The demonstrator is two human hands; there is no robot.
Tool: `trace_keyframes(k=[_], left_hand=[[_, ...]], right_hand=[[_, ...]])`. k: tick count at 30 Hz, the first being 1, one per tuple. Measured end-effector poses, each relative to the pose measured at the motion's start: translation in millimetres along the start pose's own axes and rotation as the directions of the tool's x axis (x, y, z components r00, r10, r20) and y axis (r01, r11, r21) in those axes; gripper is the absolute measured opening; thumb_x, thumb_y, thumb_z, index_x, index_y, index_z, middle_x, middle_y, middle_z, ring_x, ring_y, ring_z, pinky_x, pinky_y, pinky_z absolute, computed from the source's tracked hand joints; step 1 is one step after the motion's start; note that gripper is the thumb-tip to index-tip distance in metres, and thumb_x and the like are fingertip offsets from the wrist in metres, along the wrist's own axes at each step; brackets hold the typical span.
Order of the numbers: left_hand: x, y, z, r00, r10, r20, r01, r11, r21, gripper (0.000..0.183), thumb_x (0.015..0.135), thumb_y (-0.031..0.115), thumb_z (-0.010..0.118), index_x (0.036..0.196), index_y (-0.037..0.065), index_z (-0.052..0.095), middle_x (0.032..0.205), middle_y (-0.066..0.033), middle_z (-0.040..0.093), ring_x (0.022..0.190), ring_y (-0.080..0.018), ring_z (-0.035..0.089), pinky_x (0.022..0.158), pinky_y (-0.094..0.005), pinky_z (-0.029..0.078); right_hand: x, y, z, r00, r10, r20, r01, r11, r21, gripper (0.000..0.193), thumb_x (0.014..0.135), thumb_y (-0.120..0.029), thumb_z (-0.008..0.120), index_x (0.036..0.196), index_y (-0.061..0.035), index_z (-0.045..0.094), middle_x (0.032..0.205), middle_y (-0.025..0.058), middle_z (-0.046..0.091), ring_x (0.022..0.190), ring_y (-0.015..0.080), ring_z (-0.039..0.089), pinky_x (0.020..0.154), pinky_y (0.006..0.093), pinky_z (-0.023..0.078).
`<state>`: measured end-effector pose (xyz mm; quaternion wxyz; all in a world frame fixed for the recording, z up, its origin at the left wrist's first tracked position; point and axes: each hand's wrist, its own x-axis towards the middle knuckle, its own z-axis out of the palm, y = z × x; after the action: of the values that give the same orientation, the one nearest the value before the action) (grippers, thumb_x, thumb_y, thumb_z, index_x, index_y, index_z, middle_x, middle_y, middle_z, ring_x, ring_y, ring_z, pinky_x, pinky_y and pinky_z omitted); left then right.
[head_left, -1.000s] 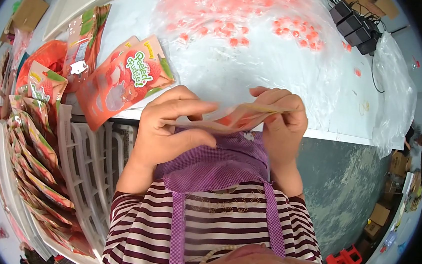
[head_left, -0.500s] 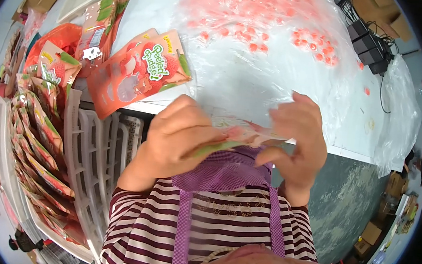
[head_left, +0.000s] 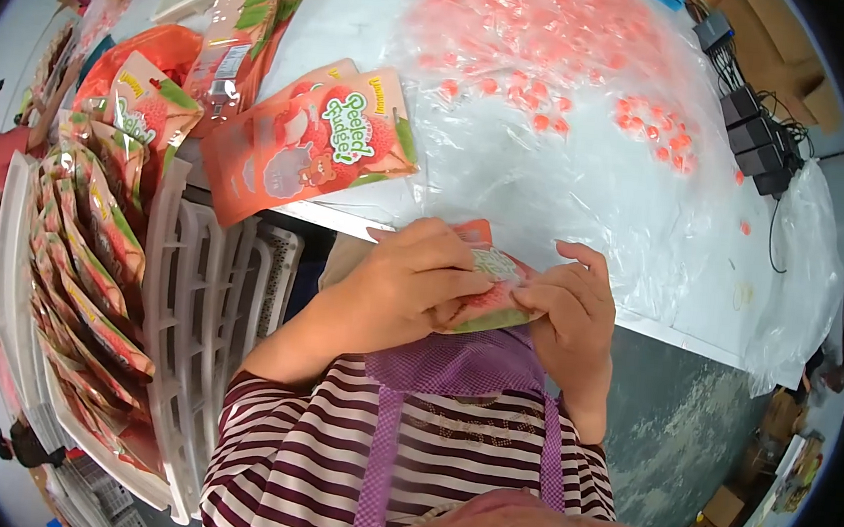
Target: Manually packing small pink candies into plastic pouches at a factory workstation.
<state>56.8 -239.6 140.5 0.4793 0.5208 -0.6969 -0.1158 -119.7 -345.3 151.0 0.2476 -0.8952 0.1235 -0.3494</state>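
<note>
Fingers (head_left: 445,255) grip the pouch (head_left: 494,305) from both sides: left hand (head_left: 405,287) at nine o'clock, right hand (head_left: 577,322) at three, apron (head_left: 453,369) at six. Looks like edge-pressing; next move probably wants even pressure.

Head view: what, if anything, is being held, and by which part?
A pink-and-green pouch: the left hand grips its left side, the right hand its right edge.

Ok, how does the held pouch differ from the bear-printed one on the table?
The held pouch is gripped by the left hand and right hand; the table pouch lies untouched. Hands cover part of the held pouch, while the table pouch's front is mostly visible. The held pouch's green end points down-frame; the table pouch's points right. Both have red and green printing.
</note>
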Motion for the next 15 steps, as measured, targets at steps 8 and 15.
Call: trace_keyframes(k=[8, 15], left_hand=[[1.8, -4.1, 5.3, 0.983, 0.185, -0.016, -0.183, 0.979, 0.093, 0.039, 0.051, 0.004, 0.070, 0.089, 0.003, 0.061, 0.084, -0.0043, 0.054, 0.078, -0.0231, 0.053, 0.069, -0.0333, 0.044], [3.0, -3.8, 0.8, 0.994, 0.102, -0.040, -0.097, 0.988, 0.120, 0.040, 0.051, 0.001, 0.070, 0.090, 0.003, 0.064, 0.081, -0.0056, 0.056, 0.072, -0.0239, 0.055, 0.059, -0.0314, 0.046]], right_hand=[[4.4, -2.5, 2.9, 0.998, 0.054, 0.034, -0.052, 0.997, -0.058, 0.021, 0.060, 0.010, 0.055, 0.075, -0.0046, 0.056, 0.066, 0.0042, 0.055, 0.060, 0.0205, 0.053, 0.090, 0.0438, 0.042], [8.0, -1.5, 10.0, 0.998, 0.000, 0.071, 0.008, 0.993, -0.117, 0.022, 0.062, 0.009, 0.054, 0.080, -0.0041, 0.054, 0.072, 0.0074, 0.052, 0.069, 0.0248, 0.053, 0.090, 0.0453, 0.041]])
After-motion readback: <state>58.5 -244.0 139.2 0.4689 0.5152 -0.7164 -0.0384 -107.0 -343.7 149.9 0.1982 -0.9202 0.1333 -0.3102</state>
